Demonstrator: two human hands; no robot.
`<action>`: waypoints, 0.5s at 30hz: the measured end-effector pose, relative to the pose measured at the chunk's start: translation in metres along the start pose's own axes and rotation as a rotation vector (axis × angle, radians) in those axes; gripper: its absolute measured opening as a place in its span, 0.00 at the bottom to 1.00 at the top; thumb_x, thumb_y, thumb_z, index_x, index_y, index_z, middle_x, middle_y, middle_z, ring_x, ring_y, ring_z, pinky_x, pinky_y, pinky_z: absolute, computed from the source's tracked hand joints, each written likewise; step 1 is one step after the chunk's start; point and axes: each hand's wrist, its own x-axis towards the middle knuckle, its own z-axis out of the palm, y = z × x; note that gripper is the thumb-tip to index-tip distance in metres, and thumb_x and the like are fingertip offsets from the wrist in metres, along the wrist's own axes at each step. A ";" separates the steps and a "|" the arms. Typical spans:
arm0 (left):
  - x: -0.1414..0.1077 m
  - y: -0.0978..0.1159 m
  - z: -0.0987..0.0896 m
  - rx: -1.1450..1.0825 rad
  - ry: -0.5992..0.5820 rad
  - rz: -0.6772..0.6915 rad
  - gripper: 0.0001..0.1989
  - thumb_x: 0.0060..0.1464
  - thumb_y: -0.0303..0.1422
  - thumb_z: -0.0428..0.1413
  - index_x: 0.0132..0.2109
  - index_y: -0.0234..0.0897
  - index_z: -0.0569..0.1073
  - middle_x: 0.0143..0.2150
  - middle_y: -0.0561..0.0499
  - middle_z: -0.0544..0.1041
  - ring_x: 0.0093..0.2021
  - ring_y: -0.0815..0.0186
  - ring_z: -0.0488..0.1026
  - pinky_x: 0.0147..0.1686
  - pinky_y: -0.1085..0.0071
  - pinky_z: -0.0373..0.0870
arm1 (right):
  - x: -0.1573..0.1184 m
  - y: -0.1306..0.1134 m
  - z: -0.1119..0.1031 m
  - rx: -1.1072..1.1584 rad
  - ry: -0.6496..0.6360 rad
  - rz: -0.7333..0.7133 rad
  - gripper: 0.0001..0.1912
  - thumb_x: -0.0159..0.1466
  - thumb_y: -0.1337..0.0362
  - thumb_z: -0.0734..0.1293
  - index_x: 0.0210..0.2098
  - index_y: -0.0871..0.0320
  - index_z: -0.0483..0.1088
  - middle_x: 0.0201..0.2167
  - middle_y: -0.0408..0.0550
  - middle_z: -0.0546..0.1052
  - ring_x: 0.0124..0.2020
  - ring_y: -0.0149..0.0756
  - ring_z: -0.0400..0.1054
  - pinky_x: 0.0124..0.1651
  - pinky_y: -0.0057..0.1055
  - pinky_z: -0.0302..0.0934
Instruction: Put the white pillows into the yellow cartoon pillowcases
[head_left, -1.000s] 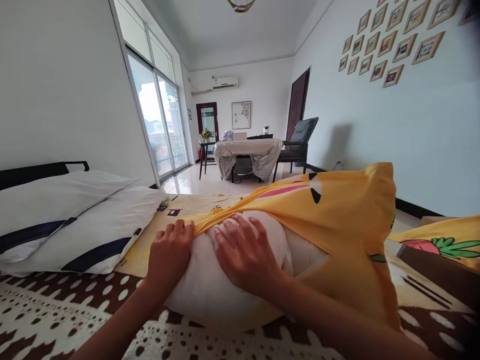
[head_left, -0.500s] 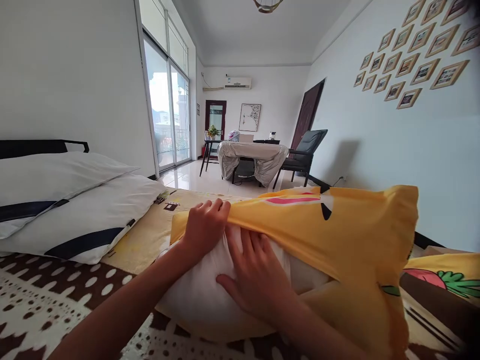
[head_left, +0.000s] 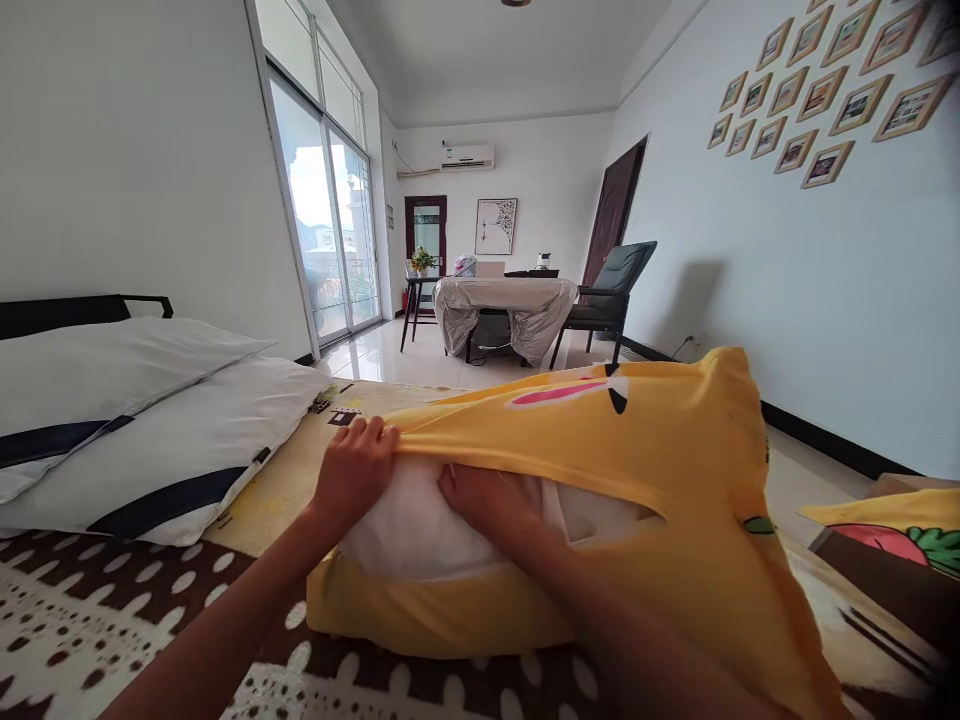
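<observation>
A yellow pillowcase point(head_left: 660, 430) with a pink and black print lies in front of me, its side opening facing me. Inside the opening shows a white pillow point(head_left: 412, 520). My left hand point(head_left: 356, 460) is closed on the upper edge of the opening near its left end, lifting the cloth. Beneath that edge, my right hand point(head_left: 480, 495) rests inside the opening against the white pillow, fingers curled. Part of its fingers is hidden by the cloth and the hand itself, so what they grip, if anything, does not show.
Two white pillows with dark bands point(head_left: 172, 470) lie at left on a brown and white patterned cover point(head_left: 180, 600). Another yellow printed cloth point(head_left: 892, 530) sits at right. Beyond stand a covered table point(head_left: 502, 290) and a black chair point(head_left: 611, 295).
My left hand has moved left and down with the pillowcase edge. My right hand has gone from spread on the white pillow to curled under the edge. More yellow cloth shows below the pillow.
</observation>
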 end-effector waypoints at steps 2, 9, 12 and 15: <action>-0.005 -0.013 0.007 -0.018 -0.129 -0.163 0.09 0.57 0.29 0.48 0.34 0.35 0.73 0.33 0.45 0.73 0.32 0.60 0.71 0.27 0.69 0.59 | -0.004 0.001 -0.002 -0.052 -0.064 0.022 0.17 0.64 0.64 0.56 0.45 0.60 0.73 0.39 0.56 0.77 0.42 0.44 0.71 0.47 0.39 0.62; -0.012 -0.011 0.028 -0.499 0.135 -0.262 0.11 0.59 0.29 0.45 0.33 0.36 0.70 0.32 0.48 0.73 0.35 0.64 0.70 0.36 0.71 0.64 | -0.038 -0.035 0.020 -0.011 0.248 -0.414 0.26 0.64 0.65 0.57 0.61 0.66 0.58 0.61 0.61 0.61 0.62 0.52 0.50 0.59 0.48 0.49; -0.006 -0.009 0.021 -0.725 0.139 -0.318 0.09 0.58 0.30 0.47 0.32 0.36 0.69 0.30 0.51 0.72 0.32 0.67 0.68 0.35 0.72 0.64 | -0.043 -0.054 0.026 -0.015 0.253 -0.409 0.30 0.65 0.55 0.57 0.61 0.66 0.56 0.59 0.61 0.63 0.57 0.57 0.54 0.54 0.51 0.53; -0.005 -0.007 0.006 -0.814 0.096 -0.357 0.09 0.57 0.31 0.48 0.30 0.36 0.69 0.28 0.53 0.70 0.30 0.69 0.66 0.32 0.74 0.62 | -0.033 -0.063 0.029 0.007 0.155 -0.360 0.28 0.64 0.54 0.59 0.58 0.66 0.59 0.48 0.61 0.70 0.46 0.50 0.62 0.46 0.46 0.58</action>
